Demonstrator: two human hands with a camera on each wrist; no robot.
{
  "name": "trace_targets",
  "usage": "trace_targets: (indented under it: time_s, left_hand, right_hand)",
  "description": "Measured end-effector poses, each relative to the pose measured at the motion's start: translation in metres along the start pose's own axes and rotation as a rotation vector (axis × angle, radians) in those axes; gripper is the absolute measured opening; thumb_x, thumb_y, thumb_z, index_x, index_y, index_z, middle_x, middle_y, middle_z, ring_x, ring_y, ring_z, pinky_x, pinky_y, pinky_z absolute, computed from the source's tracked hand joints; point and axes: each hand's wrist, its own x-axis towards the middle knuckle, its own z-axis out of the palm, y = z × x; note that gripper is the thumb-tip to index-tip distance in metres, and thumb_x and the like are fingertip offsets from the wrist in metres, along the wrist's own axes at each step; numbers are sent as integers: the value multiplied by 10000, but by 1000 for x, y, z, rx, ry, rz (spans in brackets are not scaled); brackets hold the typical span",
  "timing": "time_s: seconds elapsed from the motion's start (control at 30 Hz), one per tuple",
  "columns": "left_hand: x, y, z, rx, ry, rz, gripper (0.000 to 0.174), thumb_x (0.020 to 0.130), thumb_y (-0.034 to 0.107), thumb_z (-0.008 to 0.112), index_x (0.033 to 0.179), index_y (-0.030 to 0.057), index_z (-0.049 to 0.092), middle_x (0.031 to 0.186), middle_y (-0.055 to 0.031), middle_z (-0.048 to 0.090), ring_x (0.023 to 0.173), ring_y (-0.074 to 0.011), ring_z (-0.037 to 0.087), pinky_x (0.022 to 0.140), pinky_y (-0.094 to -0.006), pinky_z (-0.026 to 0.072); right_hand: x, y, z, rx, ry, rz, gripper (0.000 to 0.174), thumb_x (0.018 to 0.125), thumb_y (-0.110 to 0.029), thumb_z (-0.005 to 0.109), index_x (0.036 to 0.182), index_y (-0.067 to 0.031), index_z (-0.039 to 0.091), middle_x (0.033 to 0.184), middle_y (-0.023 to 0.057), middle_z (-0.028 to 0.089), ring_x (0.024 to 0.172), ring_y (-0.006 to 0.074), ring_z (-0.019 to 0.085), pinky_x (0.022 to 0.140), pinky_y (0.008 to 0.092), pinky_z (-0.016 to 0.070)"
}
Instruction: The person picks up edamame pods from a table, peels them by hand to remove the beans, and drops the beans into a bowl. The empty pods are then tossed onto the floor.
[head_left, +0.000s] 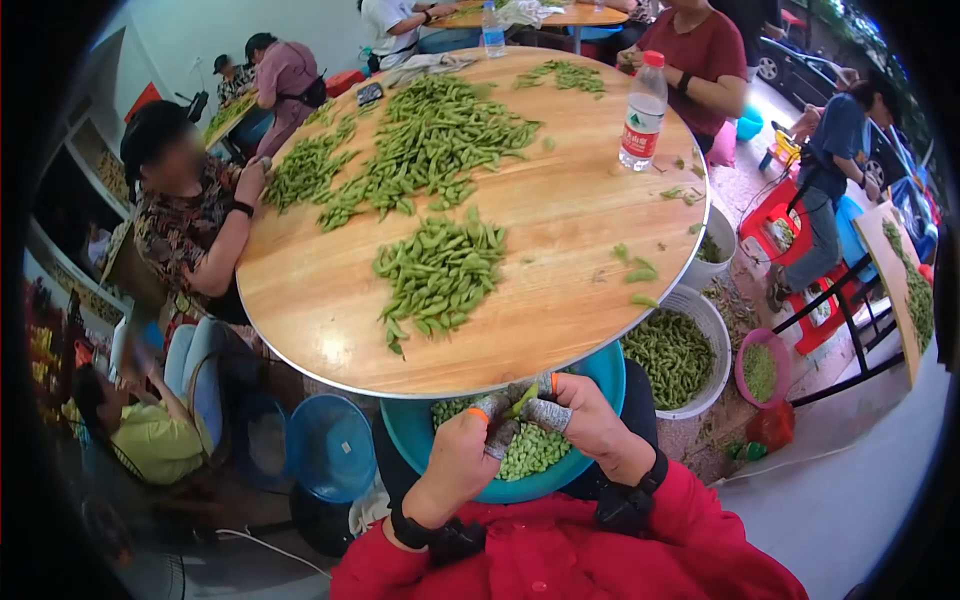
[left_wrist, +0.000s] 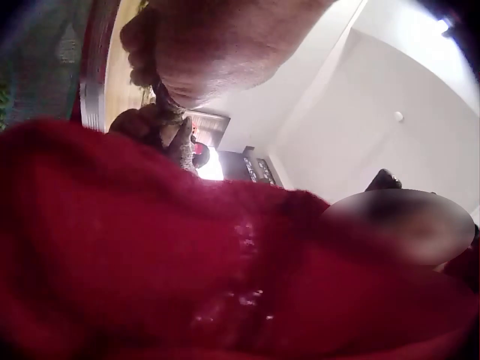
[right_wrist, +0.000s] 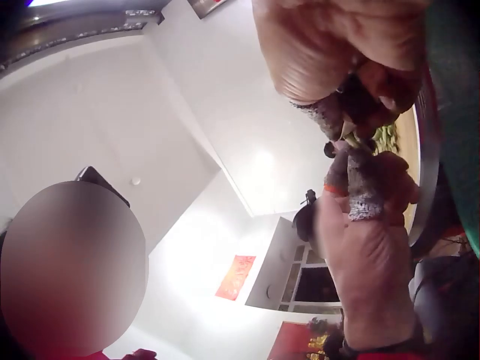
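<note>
In the head view my left hand [head_left: 458, 455] and right hand [head_left: 597, 425] meet just past the table's near edge, over a teal basin [head_left: 400, 440]. Grey finger covers, some with orange bands, wrap several fingertips. Between them both hands pinch a green soybean pod [head_left: 520, 403]. Shelled green beans [head_left: 532, 453] lie in the basin below. The right wrist view shows the right hand [right_wrist: 345, 45] above and the left hand [right_wrist: 367, 247] beneath, fingertips together at the pod [right_wrist: 352, 138]. A red sleeve [left_wrist: 150, 247] covers much of the left wrist view.
On the round wooden table [head_left: 570, 250] lie a near pile of pods [head_left: 440, 270] and a larger pile [head_left: 440, 135]. A water bottle [head_left: 643, 115] stands at right. Beside the basin is a white basket [head_left: 712, 345] of pods. Blue tubs [head_left: 332, 450] stand left; another person [head_left: 195, 230] sits there.
</note>
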Motion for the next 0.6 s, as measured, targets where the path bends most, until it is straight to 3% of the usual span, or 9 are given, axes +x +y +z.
trace_targets:
  time_s: [0.17,0.37,0.6]
  left_hand:
    - [-6,-1,5,83,-14,-16,240,715,90,585,917,-16,508,654,-174,523,608,-367,529,533,-423,418]
    - [-14,-4,13,88,0,48,249,697,92,577,906,-13,492,678,-171,519,594,-353,523,502,-425,404]
    - [-11,1,3,266,-76,137,299,599,76,622,858,-17,508,706,-161,517,590,-329,524,496,-388,423]
  right_hand:
    - [-7,-5,9,49,37,-23,248,834,-99,542,1060,1,553,993,24,583,901,84,512,814,227,401]
    - [-19,4,8,46,55,3,201,848,-127,529,1003,-11,582,835,-47,562,717,26,460,638,177,381]
    - [-21,2,12,42,116,56,210,815,-194,587,912,-8,588,756,-26,553,633,37,460,572,180,371]
